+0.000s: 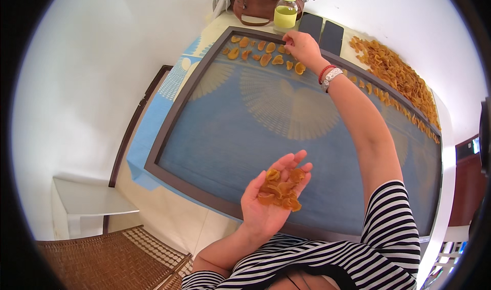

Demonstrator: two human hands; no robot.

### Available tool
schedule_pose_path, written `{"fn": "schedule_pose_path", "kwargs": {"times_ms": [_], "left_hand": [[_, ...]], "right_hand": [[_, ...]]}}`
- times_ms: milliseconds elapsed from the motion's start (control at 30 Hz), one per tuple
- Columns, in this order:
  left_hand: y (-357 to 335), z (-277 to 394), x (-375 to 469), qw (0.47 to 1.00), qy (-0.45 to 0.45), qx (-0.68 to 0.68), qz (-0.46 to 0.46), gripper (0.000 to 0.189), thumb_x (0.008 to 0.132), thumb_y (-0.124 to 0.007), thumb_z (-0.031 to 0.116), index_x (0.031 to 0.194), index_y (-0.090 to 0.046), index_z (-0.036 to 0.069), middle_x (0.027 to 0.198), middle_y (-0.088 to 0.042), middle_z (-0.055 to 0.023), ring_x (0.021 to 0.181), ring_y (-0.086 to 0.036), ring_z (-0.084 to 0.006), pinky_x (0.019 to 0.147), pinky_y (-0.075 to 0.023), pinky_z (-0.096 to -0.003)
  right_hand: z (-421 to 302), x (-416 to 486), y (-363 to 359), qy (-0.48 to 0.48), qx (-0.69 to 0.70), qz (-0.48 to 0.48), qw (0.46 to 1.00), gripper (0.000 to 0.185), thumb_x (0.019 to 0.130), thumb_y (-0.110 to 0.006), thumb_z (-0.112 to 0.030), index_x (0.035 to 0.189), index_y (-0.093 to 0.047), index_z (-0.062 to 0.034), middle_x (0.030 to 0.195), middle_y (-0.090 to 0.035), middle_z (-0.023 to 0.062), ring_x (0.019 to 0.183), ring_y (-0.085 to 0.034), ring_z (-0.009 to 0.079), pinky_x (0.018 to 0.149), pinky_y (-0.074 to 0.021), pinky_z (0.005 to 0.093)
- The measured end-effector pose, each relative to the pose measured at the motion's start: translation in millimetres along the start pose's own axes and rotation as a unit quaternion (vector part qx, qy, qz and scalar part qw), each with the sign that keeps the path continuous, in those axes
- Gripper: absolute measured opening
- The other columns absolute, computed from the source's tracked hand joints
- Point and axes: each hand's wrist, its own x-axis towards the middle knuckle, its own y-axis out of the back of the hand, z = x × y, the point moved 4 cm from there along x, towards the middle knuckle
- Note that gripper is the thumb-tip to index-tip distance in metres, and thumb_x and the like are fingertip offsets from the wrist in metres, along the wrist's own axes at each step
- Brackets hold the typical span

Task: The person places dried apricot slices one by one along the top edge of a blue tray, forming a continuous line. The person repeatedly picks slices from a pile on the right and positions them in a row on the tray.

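Note:
Palm up, my left hand [270, 201] holds several orange-brown dried slices [282, 190] over the near part of a mesh screen [230, 128] in a dark frame. My right hand [305, 50] reaches to the screen's far edge, fingertips bent down close to the laid-out slices; whether a slice is between them is hidden. Left of it, two loose rows of slices [265, 59] lie on the mesh. More slices [402, 111] run along the far right edge of the frame, partly behind my right forearm. A patterned cloth shows through the mesh.
Beyond the frame lies a large heap of the same slices [399, 73]. Two dark flat phone-like objects [332, 36], a glass bottle with a yellow-green lid and sleeve [285, 11] and a brown bag [253, 2] are at the back. A woven chair [111, 257] stands at lower left.

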Motion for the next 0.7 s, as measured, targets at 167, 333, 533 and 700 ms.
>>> {"fn": "schedule_pose_path", "kwargs": {"times_ms": [167,333,533,700], "left_hand": [[0,0,0,1.000,0.006,0.008,0.003,0.053,0.100,-0.037,0.033,0.141,-0.048,0.001,0.153,-0.037,-0.0187,0.136,-0.042,-0.0343,0.118,-0.0298,-0.0442],[0,0,0,1.000,0.009,0.005,0.003,0.053,0.101,-0.037,0.033,0.141,-0.047,0.001,0.154,-0.036,-0.0187,0.137,-0.041,-0.0342,0.118,-0.0297,-0.0441],[-3,0,1,1.000,-0.002,-0.015,0.006,0.052,0.102,-0.036,0.031,0.143,-0.044,0.001,0.155,-0.034,-0.0182,0.140,-0.037,-0.0343,0.119,-0.0281,-0.0449],[-4,0,2,0.998,-0.007,-0.061,0.009,0.052,0.102,-0.038,0.029,0.145,-0.040,0.001,0.155,-0.033,-0.0196,0.143,-0.033,-0.0348,0.121,-0.0250,-0.0463]], "right_hand": [[-1,4,-8,0.018,-0.019,0.012,1.000,0.014,0.082,-0.068,-0.011,0.095,-0.070,-0.0082,0.086,-0.071,0.0098,0.088,-0.067,0.0300,0.077,-0.0533,0.0411],[3,5,-12,0.017,-0.011,0.023,1.000,0.011,0.082,-0.065,-0.010,0.091,-0.072,-0.0090,0.087,-0.071,0.0124,0.088,-0.067,0.0317,0.077,-0.0536,0.0415],[3,4,-12,0.018,-0.011,0.018,1.000,0.013,0.083,-0.065,-0.009,0.093,-0.072,-0.0090,0.088,-0.072,0.0115,0.087,-0.068,0.0311,0.077,-0.0538,0.0414],[2,1,-6,0.019,0.015,0.015,1.000,0.015,0.082,-0.066,-0.009,0.097,-0.071,-0.0086,0.087,-0.073,0.0091,0.087,-0.068,0.0299,0.077,-0.0539,0.0408]]}}
